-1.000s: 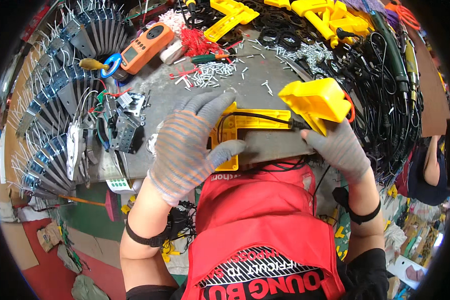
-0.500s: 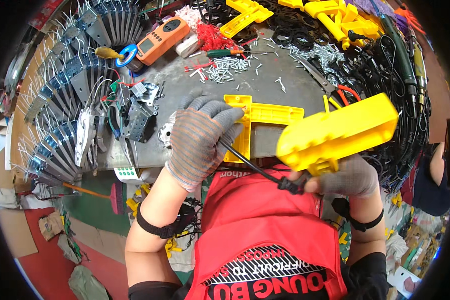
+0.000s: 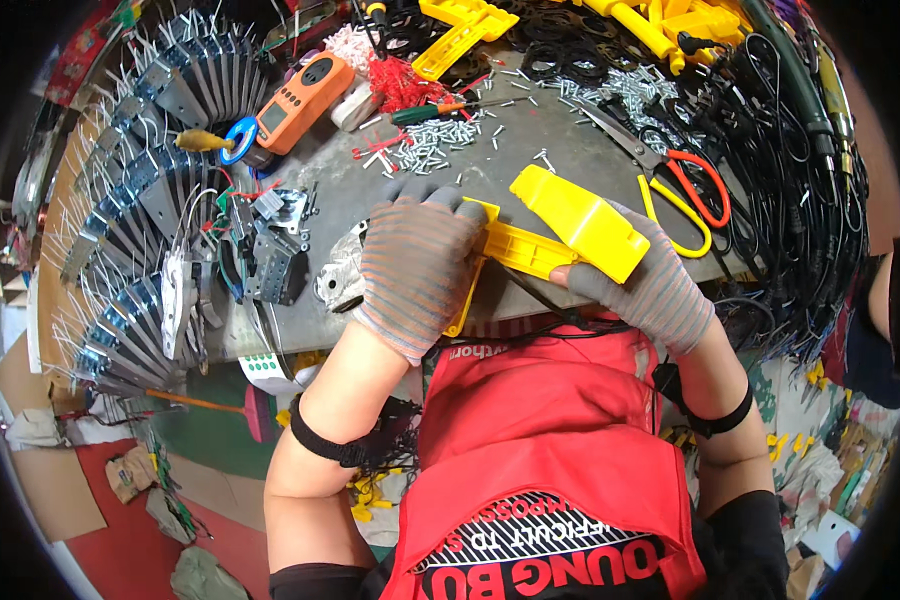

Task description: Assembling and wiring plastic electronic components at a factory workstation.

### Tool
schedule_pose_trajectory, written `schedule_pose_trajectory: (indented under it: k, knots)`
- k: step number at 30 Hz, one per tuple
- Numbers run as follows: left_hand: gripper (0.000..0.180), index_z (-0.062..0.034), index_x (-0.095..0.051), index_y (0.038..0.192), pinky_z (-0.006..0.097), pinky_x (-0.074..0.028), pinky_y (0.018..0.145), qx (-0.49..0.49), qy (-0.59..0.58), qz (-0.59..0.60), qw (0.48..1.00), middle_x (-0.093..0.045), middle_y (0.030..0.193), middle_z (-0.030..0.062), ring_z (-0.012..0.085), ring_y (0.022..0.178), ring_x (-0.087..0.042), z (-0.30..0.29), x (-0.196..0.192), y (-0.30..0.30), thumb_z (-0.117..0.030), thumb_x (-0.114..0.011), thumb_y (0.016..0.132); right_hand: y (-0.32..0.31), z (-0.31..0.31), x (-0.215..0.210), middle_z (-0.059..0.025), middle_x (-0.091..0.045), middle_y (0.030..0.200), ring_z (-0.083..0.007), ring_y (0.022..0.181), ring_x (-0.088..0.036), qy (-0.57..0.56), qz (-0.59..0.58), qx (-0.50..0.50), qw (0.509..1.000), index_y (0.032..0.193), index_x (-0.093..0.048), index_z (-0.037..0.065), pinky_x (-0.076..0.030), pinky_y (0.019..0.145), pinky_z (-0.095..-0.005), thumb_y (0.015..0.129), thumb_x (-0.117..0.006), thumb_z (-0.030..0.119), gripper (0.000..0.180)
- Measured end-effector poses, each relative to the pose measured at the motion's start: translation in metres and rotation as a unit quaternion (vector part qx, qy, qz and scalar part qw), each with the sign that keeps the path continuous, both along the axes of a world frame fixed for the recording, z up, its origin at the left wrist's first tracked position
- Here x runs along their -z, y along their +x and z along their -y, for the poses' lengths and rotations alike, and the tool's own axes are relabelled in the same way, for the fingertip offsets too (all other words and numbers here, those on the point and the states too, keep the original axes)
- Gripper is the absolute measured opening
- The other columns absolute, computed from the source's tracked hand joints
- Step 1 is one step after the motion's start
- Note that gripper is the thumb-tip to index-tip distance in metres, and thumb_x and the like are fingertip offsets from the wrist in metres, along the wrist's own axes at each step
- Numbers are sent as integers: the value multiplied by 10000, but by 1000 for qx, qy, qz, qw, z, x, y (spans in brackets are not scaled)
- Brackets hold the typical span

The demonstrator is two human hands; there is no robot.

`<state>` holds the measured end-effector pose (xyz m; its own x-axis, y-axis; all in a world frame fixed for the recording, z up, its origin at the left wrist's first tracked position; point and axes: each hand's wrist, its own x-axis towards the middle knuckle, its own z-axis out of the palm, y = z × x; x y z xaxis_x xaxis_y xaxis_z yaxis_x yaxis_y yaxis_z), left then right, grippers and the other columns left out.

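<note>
My left hand (image 3: 420, 265), in a grey striped glove, is closed over the crossbar end of a yellow T-shaped plastic housing (image 3: 525, 248). The fingers hide most of that end. My right hand (image 3: 660, 295), gloved alike, grips a second yellow plastic shell (image 3: 580, 222), held tilted over the housing's stem. Its thumb reaches the free end of the stem. A black cable (image 3: 542, 296) slants out below the housing toward my right hand and the apron. Beside my left hand lies a silvery metal part (image 3: 342, 275).
Long scissors with red and yellow handles (image 3: 670, 180) lie right of my hands. Loose screws (image 3: 430, 145), a green screwdriver (image 3: 425, 115) and an orange meter (image 3: 305, 100) sit farther back. Metal brackets with wires (image 3: 140, 235) line the left; black cables (image 3: 800, 200) heap at right.
My right hand has moved left and up, bringing the yellow shell over the housing and turning it. The black cable has left my left hand's grasp. My left hand now covers the housing's crossbar.
</note>
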<state>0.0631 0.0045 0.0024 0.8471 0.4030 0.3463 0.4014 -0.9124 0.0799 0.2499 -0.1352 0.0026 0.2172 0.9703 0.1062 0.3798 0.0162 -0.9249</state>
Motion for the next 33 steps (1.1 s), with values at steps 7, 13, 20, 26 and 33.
schedule_pose_trajectory:
  k: [7,13,20,26,33]
  knots:
    - [168,-65,-626,845,425,-465,753,-6,-78,122,989,-609,817,122,355,837,-573,6,8,1,-50,-700,696,11,-4,-4,-73,-659,873,-150,781,-604,-70,130,-26,989,1046,-637,4,-478,686,-306,784,-780,248,386]
    - [128,-67,-612,817,433,-433,722,10,85,-44,995,-589,846,119,346,787,-552,6,-17,5,-178,-667,783,9,-5,10,-109,-683,963,-172,863,-629,-38,-165,-13,986,1125,-594,-41,-486,809,-324,808,-731,195,418]
    - [150,-57,-599,855,426,-415,719,3,-57,-76,995,-578,841,140,359,805,-550,-3,-11,5,-204,-622,837,1,-5,-6,-73,-680,987,-77,898,-593,-117,-161,20,980,1140,-590,-46,-494,809,-276,817,-682,73,357]
    - [125,-73,-592,815,449,-416,712,74,-12,106,992,-574,845,138,377,810,-558,-8,13,-2,-188,-628,782,10,-11,13,-106,-683,853,-218,810,-663,-11,76,-3,997,1104,-613,23,-518,717,-356,822,-666,161,319]
    - [300,-81,-587,908,510,-379,756,92,25,61,994,-547,999,127,386,899,-529,0,2,-11,-216,-667,653,10,-19,17,-144,-655,818,-369,783,-625,-29,198,-5,980,1068,-619,139,-502,675,-445,829,-652,286,282]
